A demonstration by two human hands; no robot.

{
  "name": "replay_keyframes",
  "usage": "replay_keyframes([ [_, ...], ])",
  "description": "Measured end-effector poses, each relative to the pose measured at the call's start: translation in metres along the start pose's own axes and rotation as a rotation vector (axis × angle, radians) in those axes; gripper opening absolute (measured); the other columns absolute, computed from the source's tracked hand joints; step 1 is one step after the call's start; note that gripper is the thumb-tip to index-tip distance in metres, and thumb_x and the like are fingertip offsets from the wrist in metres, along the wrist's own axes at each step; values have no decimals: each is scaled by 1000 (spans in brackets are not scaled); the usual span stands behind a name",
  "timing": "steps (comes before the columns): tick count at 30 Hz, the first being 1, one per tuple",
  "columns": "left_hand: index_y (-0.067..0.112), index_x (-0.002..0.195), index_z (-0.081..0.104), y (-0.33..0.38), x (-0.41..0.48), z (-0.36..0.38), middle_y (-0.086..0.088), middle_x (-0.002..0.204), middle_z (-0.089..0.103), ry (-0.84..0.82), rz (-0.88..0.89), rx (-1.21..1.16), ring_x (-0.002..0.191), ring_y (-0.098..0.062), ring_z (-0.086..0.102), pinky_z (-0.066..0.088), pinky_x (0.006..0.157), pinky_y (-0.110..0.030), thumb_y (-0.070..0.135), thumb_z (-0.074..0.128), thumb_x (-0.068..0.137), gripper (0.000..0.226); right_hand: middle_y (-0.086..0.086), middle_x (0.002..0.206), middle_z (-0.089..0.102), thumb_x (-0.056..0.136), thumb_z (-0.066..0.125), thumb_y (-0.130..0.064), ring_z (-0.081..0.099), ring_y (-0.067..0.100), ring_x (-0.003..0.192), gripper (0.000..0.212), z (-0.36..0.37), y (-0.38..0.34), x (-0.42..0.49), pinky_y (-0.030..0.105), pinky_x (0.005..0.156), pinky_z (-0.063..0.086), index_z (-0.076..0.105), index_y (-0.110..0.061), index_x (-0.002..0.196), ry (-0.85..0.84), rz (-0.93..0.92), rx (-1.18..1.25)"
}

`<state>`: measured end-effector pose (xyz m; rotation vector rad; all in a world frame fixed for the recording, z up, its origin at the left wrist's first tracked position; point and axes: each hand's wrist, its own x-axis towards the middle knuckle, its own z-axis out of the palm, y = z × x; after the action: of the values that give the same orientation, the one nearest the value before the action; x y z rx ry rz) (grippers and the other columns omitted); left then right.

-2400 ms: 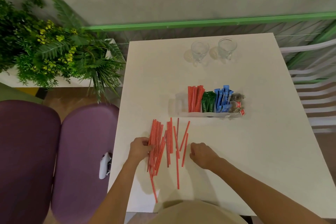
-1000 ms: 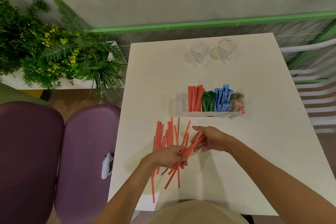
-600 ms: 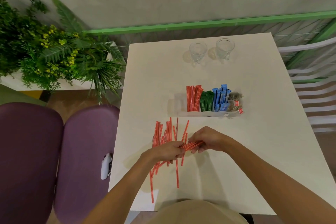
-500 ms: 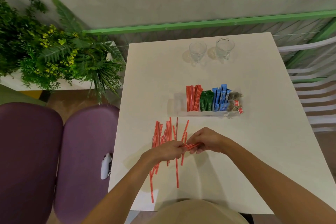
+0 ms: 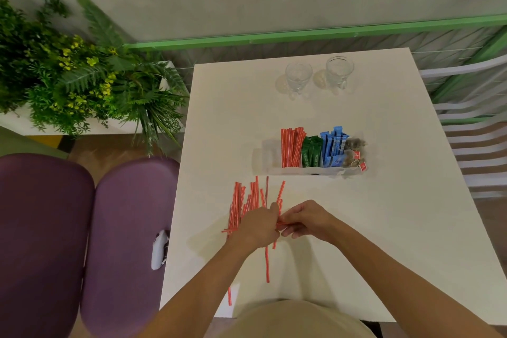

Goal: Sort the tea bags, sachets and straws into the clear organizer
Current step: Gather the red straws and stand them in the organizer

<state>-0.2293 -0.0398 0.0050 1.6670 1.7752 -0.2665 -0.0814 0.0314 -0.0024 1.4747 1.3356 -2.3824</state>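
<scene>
The hands, left hand (image 5: pixel 259 225) and right hand (image 5: pixel 307 221), pinch a straw bundle (image 5: pixel 279 224) lying crosswise, left-to-right.

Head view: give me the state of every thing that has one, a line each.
left grip, curled round the held straws
right grip, pinching the held straws
held straws, bunched crosswise between both grips
loose straws, scattered flat on the table
clear organizer, leftmost compartment empty, others filled
sorted straws, standing in the organizer
tea bags, piled in the rightmost compartment
glasses, standing, apparently empty
</scene>
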Motion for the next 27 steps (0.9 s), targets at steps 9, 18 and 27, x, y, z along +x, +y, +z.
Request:
replay_keyframes([
  [9,18,146,21,4,1,10,-12,108,64,-28,16,-131,90,-28,65,55,73,-38,23,65,88,72,22,89,73,83,66,1,67,21,66,13,9,10,-3,24,57,51,77,0,90,6,-34,-48],
  [18,24,122,55,-11,-5,-2,-2,105,65,-81,28,-342,83,-19,66,60,71,-37,26,69,86,39,19,73,71,80,71,6,64,20,62,12,9,13,-4,24,59,52,76,6,91,44,-60,61],
  [27,25,99,72,-58,-40,-20,3,77,73,-44,-122,-776,55,-12,66,51,53,-25,31,71,86,14,17,75,70,82,70,4,63,16,61,16,-8,9,-8,23,60,53,74,6,98,54,7,139],
])
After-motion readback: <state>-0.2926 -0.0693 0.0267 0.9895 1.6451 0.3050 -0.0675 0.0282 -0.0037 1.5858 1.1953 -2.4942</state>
